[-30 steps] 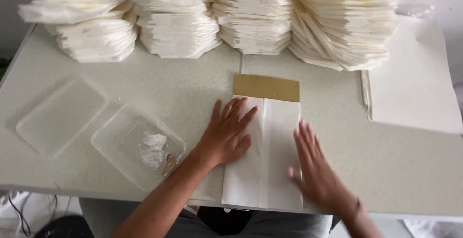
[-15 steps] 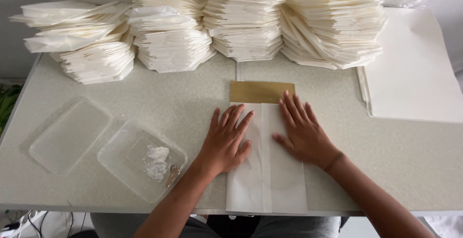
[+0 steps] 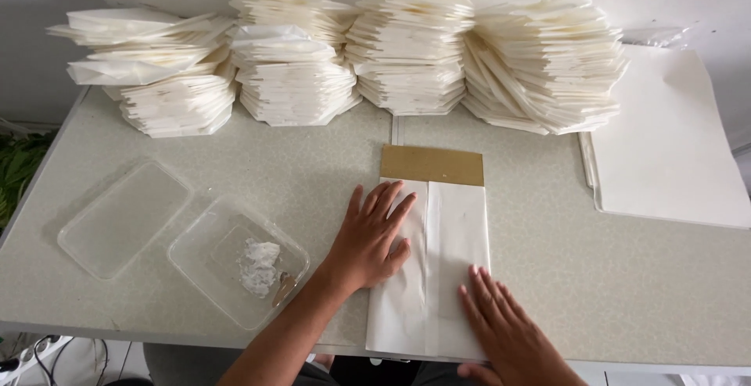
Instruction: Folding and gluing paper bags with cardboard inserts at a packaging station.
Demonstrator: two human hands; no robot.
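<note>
A folded white paper sheet point(image 3: 438, 237) lies lengthwise on the table in front of me, wrapped over a brown cardboard strip point(image 3: 432, 165) that sticks out at its far end. My left hand point(image 3: 372, 237) rests flat, fingers spread, on the paper's left half. My right hand point(image 3: 504, 331) lies flat on the paper's near right corner, at the table's front edge. A seam runs down the middle of the paper between the two hands. Neither hand holds anything.
Several tall stacks of folded white paper pieces point(image 3: 407, 50) line the back of the table. A pile of flat white sheets point(image 3: 673, 143) lies at right. At left sit a clear plastic lid point(image 3: 123, 218) and a clear tray point(image 3: 227, 272) holding white paste.
My right hand has slid from the far part of the paper back down to its near right corner. My left hand has stayed pressed on the left half.
</note>
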